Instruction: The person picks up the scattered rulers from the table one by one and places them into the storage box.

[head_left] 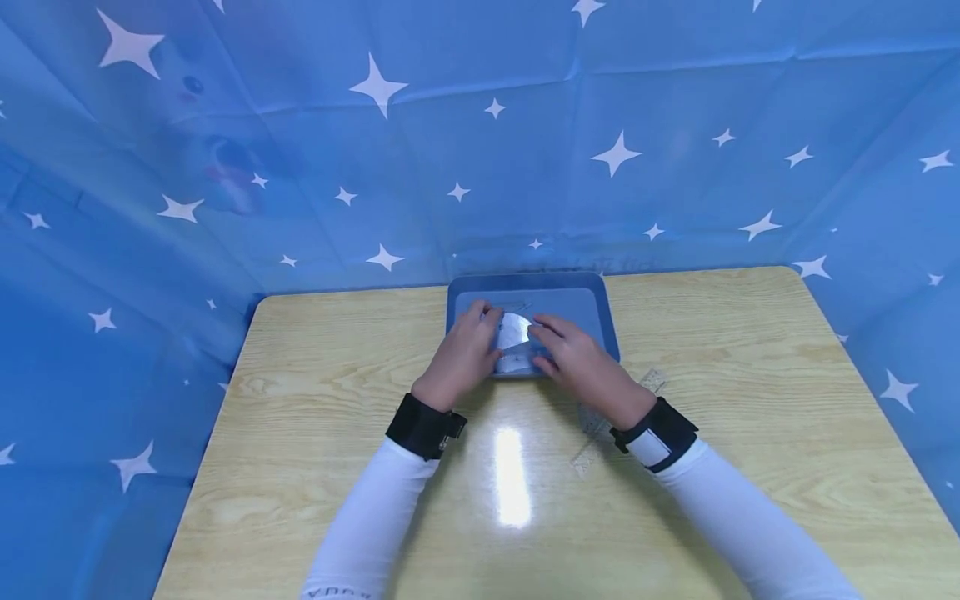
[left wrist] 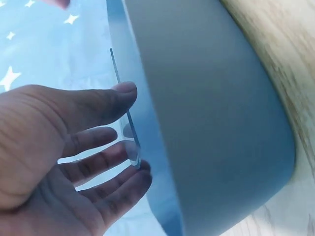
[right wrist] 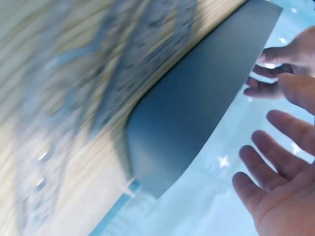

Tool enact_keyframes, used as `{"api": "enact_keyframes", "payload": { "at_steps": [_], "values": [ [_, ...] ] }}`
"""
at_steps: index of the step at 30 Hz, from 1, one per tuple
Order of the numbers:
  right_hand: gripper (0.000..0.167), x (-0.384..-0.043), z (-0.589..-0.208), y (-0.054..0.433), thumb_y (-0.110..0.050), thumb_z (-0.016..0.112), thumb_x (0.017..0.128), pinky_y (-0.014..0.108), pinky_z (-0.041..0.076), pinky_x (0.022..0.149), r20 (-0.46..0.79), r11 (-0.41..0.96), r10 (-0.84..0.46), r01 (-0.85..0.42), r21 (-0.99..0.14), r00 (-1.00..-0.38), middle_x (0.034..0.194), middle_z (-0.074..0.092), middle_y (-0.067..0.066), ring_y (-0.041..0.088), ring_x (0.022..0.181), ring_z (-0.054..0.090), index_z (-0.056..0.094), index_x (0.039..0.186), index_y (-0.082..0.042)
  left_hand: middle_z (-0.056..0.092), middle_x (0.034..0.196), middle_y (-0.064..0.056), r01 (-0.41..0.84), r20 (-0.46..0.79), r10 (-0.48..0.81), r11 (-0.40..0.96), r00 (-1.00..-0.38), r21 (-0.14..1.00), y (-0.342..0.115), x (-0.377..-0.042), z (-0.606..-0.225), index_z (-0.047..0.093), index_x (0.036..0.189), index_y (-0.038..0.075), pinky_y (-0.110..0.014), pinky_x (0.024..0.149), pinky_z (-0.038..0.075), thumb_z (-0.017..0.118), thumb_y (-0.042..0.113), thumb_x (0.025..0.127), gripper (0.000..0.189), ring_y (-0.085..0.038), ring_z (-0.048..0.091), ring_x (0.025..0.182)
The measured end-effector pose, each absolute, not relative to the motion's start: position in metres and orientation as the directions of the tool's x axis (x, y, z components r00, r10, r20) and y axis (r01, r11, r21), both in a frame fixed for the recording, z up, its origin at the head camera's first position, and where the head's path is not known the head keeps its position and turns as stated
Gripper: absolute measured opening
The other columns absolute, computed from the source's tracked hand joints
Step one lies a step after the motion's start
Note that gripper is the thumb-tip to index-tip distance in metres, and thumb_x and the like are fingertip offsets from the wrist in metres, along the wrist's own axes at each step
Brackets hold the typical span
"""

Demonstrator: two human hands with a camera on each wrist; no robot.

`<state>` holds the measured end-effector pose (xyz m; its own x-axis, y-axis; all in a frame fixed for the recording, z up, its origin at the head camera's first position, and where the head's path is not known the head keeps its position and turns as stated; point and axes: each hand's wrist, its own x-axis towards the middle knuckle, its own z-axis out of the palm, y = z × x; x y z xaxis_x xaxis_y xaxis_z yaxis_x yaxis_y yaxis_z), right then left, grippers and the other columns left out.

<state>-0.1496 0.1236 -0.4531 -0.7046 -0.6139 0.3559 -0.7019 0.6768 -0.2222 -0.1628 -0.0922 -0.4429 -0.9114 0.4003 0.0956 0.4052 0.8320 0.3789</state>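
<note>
Over the blue tray (head_left: 609, 333), my left hand (head_left: 467, 348) pinches a clear half-round protractor (head_left: 514, 332) between thumb and fingers. In the left wrist view the protractor (left wrist: 118, 78) appears nearly edge-on, with the thumb (left wrist: 110, 103) on one face and fingertips behind it. My right hand (head_left: 573, 354) is at the protractor's right side, its fingers spread and slightly bent. Nothing shows in the right palm (right wrist: 290, 201) in the right wrist view.
On the wooden table (head_left: 315, 467), a clear ruler (head_left: 585, 458) and a clear set square (right wrist: 142, 64) lie beside the tray, partly under the right forearm. Blue star-printed cloth (head_left: 480, 150) hangs behind the table and at both sides.
</note>
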Motion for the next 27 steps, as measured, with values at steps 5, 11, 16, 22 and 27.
{"api": "enact_keyframes", "payload": {
  "at_steps": [5, 11, 16, 22, 27],
  "values": [
    [0.049, -0.146, -0.458, 0.138, -0.017, 0.081, 0.091, 0.046, 0.056, 0.098, 0.339, 0.694, -0.615, -0.693, -0.197, -0.712, 0.141, 0.059, 0.023, 0.038, 0.126, 0.062, 0.065, 0.132, 0.003, 0.056, 0.133, -0.02, 0.391, 0.076, 0.392, 0.842, -0.917, 0.373, -0.095, -0.174, -0.448, 0.056, 0.141, -0.004, -0.042, 0.097, 0.054, 0.078, 0.011, 0.092, 0.056, -0.034, 0.062, 0.114],
    [0.049, -0.146, -0.465, 0.16, -0.016, 0.082, 0.089, 0.051, 0.052, 0.104, 0.37, 0.634, -0.664, -0.752, -0.18, -0.649, 0.142, 0.058, 0.022, 0.039, 0.13, 0.057, 0.065, 0.132, 0.001, 0.057, 0.125, -0.021, 0.396, 0.07, 0.4, 0.844, -0.914, 0.36, -0.099, -0.189, -0.455, 0.059, 0.133, -0.005, -0.044, 0.096, 0.051, 0.076, 0.011, 0.094, 0.046, -0.036, 0.058, 0.11],
    [0.05, -0.144, -0.468, 0.18, -0.014, 0.081, 0.089, 0.055, 0.048, 0.106, 0.405, 0.616, -0.661, -0.765, -0.188, -0.631, 0.143, 0.057, 0.023, 0.04, 0.131, 0.055, 0.063, 0.132, 0.002, 0.056, 0.131, -0.023, 0.359, 0.023, 0.374, 0.871, -0.927, 0.335, -0.098, -0.2, -0.459, 0.054, 0.139, -0.005, -0.046, 0.104, 0.047, 0.076, 0.014, 0.095, 0.053, -0.04, 0.055, 0.118],
    [0.054, -0.138, -0.464, 0.206, -0.012, 0.079, 0.089, 0.057, 0.047, 0.107, 0.421, 0.699, -0.579, -0.691, -0.184, -0.698, 0.14, 0.057, 0.023, 0.04, 0.131, 0.054, 0.059, 0.137, 0.005, 0.055, 0.139, -0.022, 0.298, -0.053, 0.33, 0.902, -0.943, 0.314, -0.096, -0.209, -0.461, 0.05, 0.146, -0.003, -0.046, 0.109, 0.046, 0.076, 0.016, 0.095, 0.06, -0.04, 0.054, 0.127],
    [0.045, -0.131, -0.461, 0.223, -0.009, 0.079, 0.088, 0.055, 0.05, 0.099, 0.428, 0.772, -0.481, -0.601, -0.205, -0.765, 0.124, 0.06, 0.024, 0.039, 0.118, 0.057, 0.061, 0.127, 0.005, 0.057, 0.136, -0.02, 0.297, -0.067, 0.328, 0.911, -0.942, 0.287, -0.095, -0.213, -0.466, 0.053, 0.143, -0.002, -0.045, 0.109, 0.046, 0.074, 0.02, 0.097, 0.056, -0.039, 0.055, 0.126]
  ]
}}
